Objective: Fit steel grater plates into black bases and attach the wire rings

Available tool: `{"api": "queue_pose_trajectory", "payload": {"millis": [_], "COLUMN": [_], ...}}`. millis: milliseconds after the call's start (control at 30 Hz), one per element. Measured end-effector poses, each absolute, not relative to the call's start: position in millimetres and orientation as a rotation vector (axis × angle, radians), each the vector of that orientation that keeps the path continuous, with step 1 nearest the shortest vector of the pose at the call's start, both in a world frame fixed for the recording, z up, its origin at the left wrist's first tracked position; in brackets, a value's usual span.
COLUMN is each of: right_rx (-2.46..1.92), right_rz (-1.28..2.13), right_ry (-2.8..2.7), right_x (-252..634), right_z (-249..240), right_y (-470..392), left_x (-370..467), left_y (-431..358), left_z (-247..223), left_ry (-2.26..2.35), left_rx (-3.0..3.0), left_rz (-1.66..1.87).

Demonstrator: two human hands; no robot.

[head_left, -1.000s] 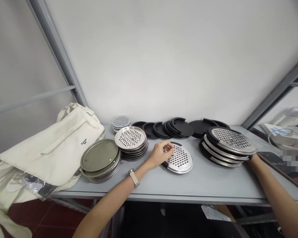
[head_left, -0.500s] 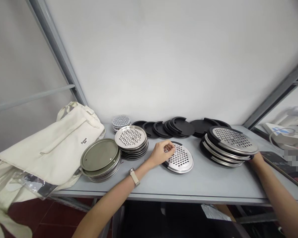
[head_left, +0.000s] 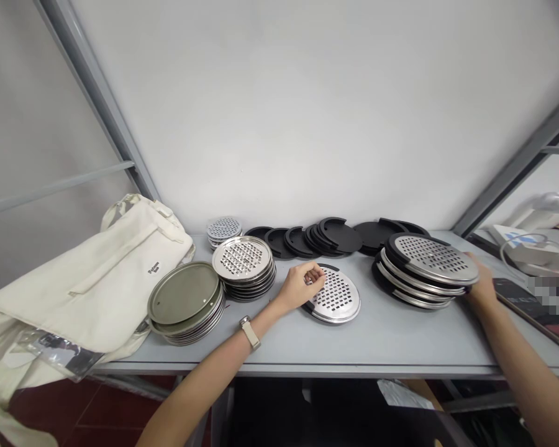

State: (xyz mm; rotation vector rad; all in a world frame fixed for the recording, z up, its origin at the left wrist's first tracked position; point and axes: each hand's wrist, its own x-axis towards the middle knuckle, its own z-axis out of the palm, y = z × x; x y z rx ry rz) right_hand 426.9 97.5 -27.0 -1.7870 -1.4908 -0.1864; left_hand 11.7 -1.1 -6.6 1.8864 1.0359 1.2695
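Head view: left hand (head_left: 300, 288), curled, at grater disc (head_left: 341, 299), behind front desk edge (head_left: 335, 370); right hand (head_left: 482, 287) at disc stack (head_left: 428, 261); both grips unclear.

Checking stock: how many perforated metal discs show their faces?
4: atop the small back stack, the silver stack beside olive discs, and the stack by the right hand; one by the left hand. More may be hidden.

The single view looks from the wearer's head, in front of the counter (head_left: 377, 344), forward and down across it to the wall (head_left: 284, 124) behind, with the left hand (head_left: 302, 285) and right hand (head_left: 482, 287) at arm's length.
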Motion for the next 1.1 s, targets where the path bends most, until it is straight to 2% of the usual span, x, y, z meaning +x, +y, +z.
{"api": "queue_pose_trajectory", "payload": {"millis": [167, 500, 800, 1100], "right_rx": [-1.68, -1.141, -0.993, -1.069], "right_rz": [0.103, 0.408, 0.475, 0.432], "right_ry": [-1.302, -0.763, -0.636, -0.782], "right_x": [431.8, 431.4, 442.1, 445.6], "right_z": [-31.6, -38.8, -42.8, -45.8], "right_y": [97.1, 109.4, 114.4, 112.3], "left_x": [11.3, 12.2, 11.1, 11.3], "left_y": [-1.1, -0.3, -1.6, -2.2], "left_z": [-5.9, -8.0, -5.7, -4.5], "left_ry": [1.042, 1.018, 0.997, 1.0], "left_rx": [1.893, 1.896, 1.893, 1.892], "left_rz": [1.261, 1.263, 1.255, 1.262]}}
